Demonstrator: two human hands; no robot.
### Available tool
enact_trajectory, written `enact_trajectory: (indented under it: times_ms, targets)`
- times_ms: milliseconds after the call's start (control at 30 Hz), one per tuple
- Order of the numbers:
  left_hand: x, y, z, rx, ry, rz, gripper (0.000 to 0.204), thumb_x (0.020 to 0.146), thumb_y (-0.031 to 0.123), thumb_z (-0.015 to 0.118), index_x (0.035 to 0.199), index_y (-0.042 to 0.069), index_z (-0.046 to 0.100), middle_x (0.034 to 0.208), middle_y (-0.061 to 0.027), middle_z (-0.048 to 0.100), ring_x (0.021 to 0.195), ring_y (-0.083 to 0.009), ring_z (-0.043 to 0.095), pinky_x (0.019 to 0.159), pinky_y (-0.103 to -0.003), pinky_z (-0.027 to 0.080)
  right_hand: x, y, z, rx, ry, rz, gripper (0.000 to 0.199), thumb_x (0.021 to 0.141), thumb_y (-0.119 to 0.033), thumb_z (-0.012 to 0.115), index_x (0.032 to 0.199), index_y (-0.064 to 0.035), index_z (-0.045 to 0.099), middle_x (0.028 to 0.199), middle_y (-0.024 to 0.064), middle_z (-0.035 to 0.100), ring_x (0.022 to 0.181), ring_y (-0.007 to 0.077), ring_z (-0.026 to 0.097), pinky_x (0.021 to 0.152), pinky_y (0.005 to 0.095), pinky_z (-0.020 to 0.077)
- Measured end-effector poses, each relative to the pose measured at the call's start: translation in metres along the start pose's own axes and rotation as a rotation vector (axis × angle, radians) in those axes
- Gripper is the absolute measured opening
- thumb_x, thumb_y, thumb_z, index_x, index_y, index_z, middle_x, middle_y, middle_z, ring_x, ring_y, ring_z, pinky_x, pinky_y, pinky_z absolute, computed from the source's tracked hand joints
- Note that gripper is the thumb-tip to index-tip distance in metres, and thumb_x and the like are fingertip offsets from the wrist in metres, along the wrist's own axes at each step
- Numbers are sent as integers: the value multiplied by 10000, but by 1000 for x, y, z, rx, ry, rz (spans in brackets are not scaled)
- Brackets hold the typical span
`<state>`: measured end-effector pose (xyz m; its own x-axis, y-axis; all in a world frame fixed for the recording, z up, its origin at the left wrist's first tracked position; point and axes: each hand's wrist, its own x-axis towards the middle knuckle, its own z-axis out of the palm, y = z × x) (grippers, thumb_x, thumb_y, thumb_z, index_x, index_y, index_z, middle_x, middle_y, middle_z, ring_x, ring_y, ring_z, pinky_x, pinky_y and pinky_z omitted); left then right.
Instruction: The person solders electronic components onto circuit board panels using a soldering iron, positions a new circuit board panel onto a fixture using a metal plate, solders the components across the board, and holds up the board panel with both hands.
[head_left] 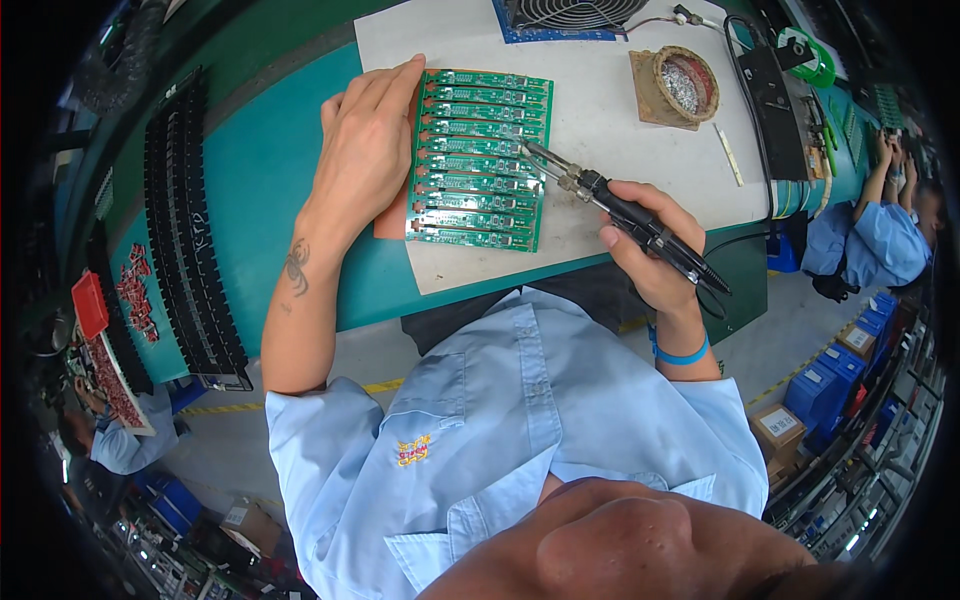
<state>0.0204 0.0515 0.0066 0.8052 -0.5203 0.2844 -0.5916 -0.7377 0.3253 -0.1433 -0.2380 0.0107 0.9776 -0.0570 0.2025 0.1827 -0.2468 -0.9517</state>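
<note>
A green circuit board panel (478,165), made of several narrow strips side by side, lies on an orange-brown backing sheet (391,222) on the workbench. My left hand (368,135) rests flat along the panel's left edge, fingers stretched forward and the thumb hidden. A black soldering iron (640,222) with a metal front end is gripped in my right hand (660,245), between thumb and fingers. The iron slants up and left, its tip over the panel's right half; whether it touches the board I cannot tell.
Back right stands a round tip-cleaning pot (686,85) with silvery bits inside. A fan (570,14) sits at the far edge, a black box (765,85) with cables at right. A long black slotted rack (190,230) and small red parts (137,290) lie left. Other people work at both sides.
</note>
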Motion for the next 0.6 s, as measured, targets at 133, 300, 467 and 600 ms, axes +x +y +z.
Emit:
enact_trajectory:
  times_ms: [133,300,467,600]
  targets:
    - [0,1,0,0,0,2,476,967,-11,574,1435,36,641,1331,-130,712,1243,-265,633,1048,-427,427,0,0,0,1,1,10,466,817,-6,822,1266,47,709,979,127,773,783,165,665,727,251,514]
    - [0,0,0,14,-11,-3,481,964,-15,576,1438,34,639,1334,-130,710,1245,-264,630,1047,-423,428,1,-1,-1,-4,-2,-6,478,817,-4,827,1277,44,705,970,123,771,783,168,662,736,254,524]
    - [-1,0,-1,7,-7,-1,490,958,-23,575,1441,35,635,1335,-130,709,1242,-265,628,1043,-418,430,-8,-3,-16,-32,213,-5,471,791,44,789,1256,30,713,1084,144,756,832,191,674,804,283,541]
    - [0,0,-1,9,-7,2,495,955,-26,573,1443,36,633,1333,-128,710,1231,-266,630,1039,-414,431,4,18,-17,1,699,-38,548,817,24,800,1345,23,653,1179,155,718,866,205,667,844,304,546]
